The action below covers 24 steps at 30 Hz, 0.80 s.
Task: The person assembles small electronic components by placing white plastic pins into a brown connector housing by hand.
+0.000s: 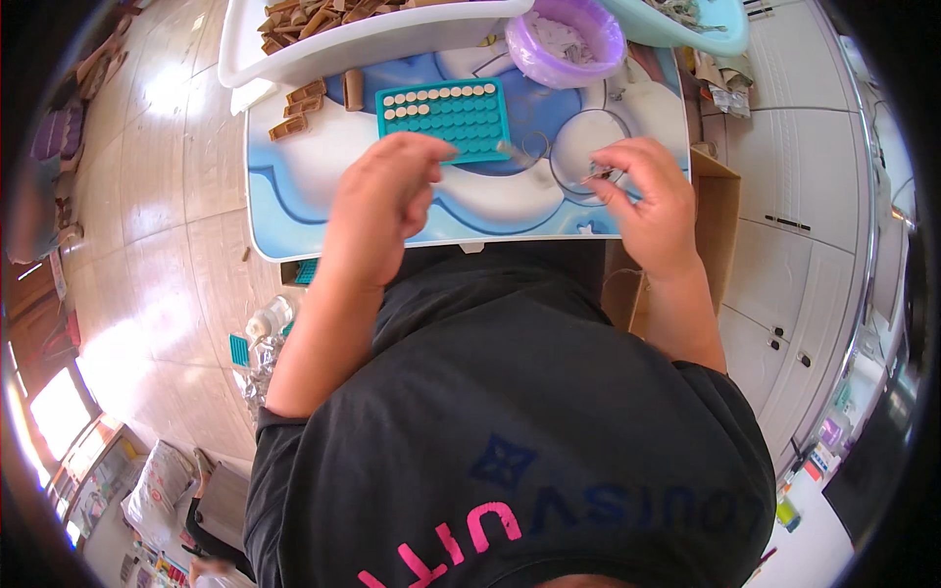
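Observation:
A teal tray (459, 147) with rows of round hollows lies on the table. Cream-white round pieces (436, 95) fill its top row and part of the second. My left hand (387, 191) is over the tray's lower left corner, fingers curled and pointing right; whatever they may hold is hidden. My right hand (649, 191) pinches a small silvery and dark piece (600, 172) between thumb and fingertips, over a round clear dish (584, 147). Between my hands, right of the tray, are a small blurred brownish piece (512, 152) and a thin wire-like loop (535, 145).
A white tub (392, 37) of brown wooden-looking pieces stands at the back left. Loose brown pieces (305, 96) lie below it. A purple lined basin (567, 73) and a pale green tub (720, 37) stand back right. A cardboard box (720, 211) is beside the table.

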Tool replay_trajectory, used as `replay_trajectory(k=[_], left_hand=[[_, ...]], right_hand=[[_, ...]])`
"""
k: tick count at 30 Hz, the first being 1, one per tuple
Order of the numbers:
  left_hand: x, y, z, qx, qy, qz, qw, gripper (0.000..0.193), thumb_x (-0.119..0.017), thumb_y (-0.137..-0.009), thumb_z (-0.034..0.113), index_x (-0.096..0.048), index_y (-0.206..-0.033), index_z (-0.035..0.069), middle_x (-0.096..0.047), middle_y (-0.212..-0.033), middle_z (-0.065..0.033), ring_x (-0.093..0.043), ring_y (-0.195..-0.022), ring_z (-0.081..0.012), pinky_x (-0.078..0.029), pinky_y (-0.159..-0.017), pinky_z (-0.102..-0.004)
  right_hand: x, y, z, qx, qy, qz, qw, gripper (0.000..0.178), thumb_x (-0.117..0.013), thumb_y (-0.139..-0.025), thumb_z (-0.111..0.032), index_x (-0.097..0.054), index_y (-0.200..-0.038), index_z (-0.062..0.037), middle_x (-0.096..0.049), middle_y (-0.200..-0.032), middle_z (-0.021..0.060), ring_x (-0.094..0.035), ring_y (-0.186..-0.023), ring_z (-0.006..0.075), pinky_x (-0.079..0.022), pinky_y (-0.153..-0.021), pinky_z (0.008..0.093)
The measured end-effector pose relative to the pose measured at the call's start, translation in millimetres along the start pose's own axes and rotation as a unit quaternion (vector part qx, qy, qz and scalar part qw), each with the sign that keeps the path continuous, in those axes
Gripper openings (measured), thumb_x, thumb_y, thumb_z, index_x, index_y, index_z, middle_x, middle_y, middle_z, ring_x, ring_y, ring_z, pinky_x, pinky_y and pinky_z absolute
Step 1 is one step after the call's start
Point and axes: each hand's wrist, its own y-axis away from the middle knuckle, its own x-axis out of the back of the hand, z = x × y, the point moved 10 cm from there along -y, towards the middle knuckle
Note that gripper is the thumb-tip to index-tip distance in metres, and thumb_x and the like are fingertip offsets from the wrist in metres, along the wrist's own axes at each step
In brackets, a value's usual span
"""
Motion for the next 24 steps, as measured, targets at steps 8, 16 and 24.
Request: replay_trajectory(k=[8,16,24], left_hand=[[-56,9,6,-0.176,-0.350,-0.051,0.918,0.017,-0.068,-0.081,0.013,-0.064,-0.089,-0.001,-0.058,-0.075,-0.0004,-0.051,-0.062,-0.0084,-0.042,-0.057,-0.0230],[-31,5,-22,-0.059,-0.275,-0.017,0.959,0.014,-0.068,-0.082,0.010,-0.061,-0.088,0.000,-0.057,-0.074,0.0030,-0.047,-0.065,-0.0024,-0.038,-0.056,-0.0180],[-33,12,-8,-0.137,-0.282,0.021,0.949,0.017,-0.066,-0.082,0.012,-0.059,-0.084,-0.003,-0.058,-0.068,-0.0009,-0.046,-0.060,-0.0029,-0.039,-0.052,-0.0204]], right_hand=[[-47,3,-61,0.197,-0.018,-0.036,0.980,0.034,-0.070,-0.065,-0.002,-0.061,-0.097,-0.0025,-0.059,-0.092,0.0092,-0.058,-0.084,0.0286,-0.048,-0.073,0.0382],[-41,-7,-54,0.098,-0.107,-0.010,0.989,0.023,-0.068,-0.071,-0.002,-0.063,-0.093,-0.0019,-0.062,-0.090,0.0118,-0.059,-0.080,0.0286,-0.048,-0.069,0.0352],[-48,-7,-51,0.104,-0.083,-0.009,0.991,0.013,-0.068,-0.071,-0.001,-0.060,-0.082,-0.0024,-0.063,-0.079,0.0111,-0.060,-0.070,0.0283,-0.048,-0.060,0.0353]])
